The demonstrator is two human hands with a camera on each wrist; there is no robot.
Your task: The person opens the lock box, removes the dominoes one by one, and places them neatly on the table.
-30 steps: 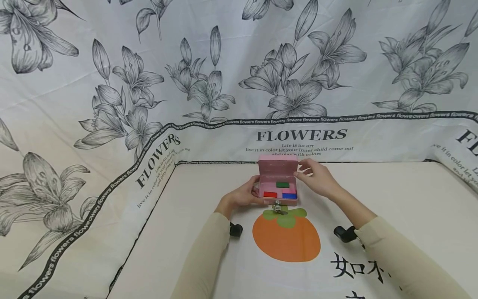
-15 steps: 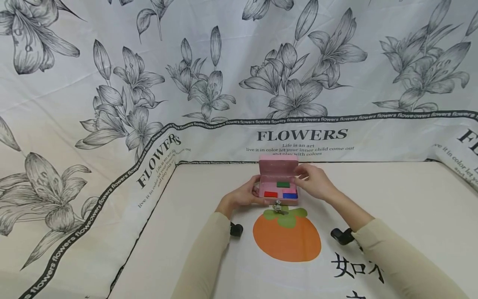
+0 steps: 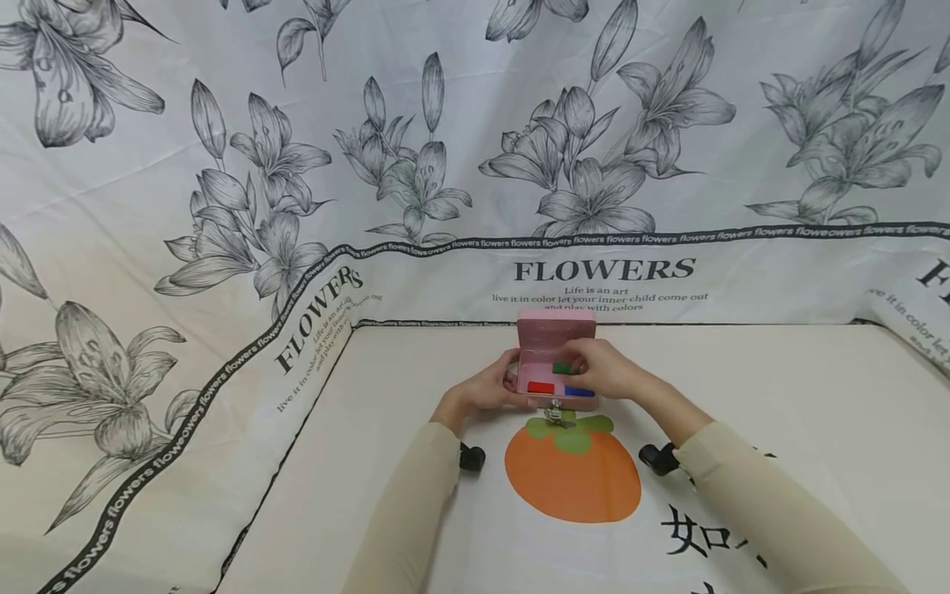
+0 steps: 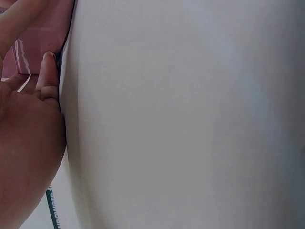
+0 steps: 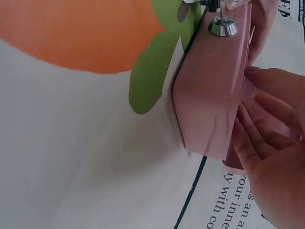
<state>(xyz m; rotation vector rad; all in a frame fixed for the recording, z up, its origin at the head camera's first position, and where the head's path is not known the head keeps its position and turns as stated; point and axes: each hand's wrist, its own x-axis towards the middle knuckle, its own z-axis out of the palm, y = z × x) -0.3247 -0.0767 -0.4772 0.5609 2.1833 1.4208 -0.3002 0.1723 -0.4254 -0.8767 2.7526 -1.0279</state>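
Note:
A small pink metal box (image 3: pixel 545 403) stands with its lid (image 3: pixel 557 330) raised. Inside lie a red block (image 3: pixel 540 388), a blue block (image 3: pixel 578 392) and a green block (image 3: pixel 560 368). My left hand (image 3: pixel 484 386) grips the box's left end, thumb along the front. In the left wrist view, fingers (image 4: pixel 47 78) lie against the pink wall. My right hand (image 3: pixel 609 370) reaches in over the right side, thumb and forefinger at the green block and partly covering it. I cannot tell whether they pinch it. In the right wrist view its fingers (image 5: pixel 257 138) bend over the rim.
A silver lock (image 3: pixel 554 411) with keys sits on the box's front. The box stands on a white cloth (image 3: pixel 416 363) printed with an orange persimmon (image 3: pixel 572 470) and black characters. Behind it rises a flowered curtain (image 3: pixel 416 285).
My right hand has left the edge of the lid and moved left and down into the box, to the green block. My left hand stays at the box's left end.

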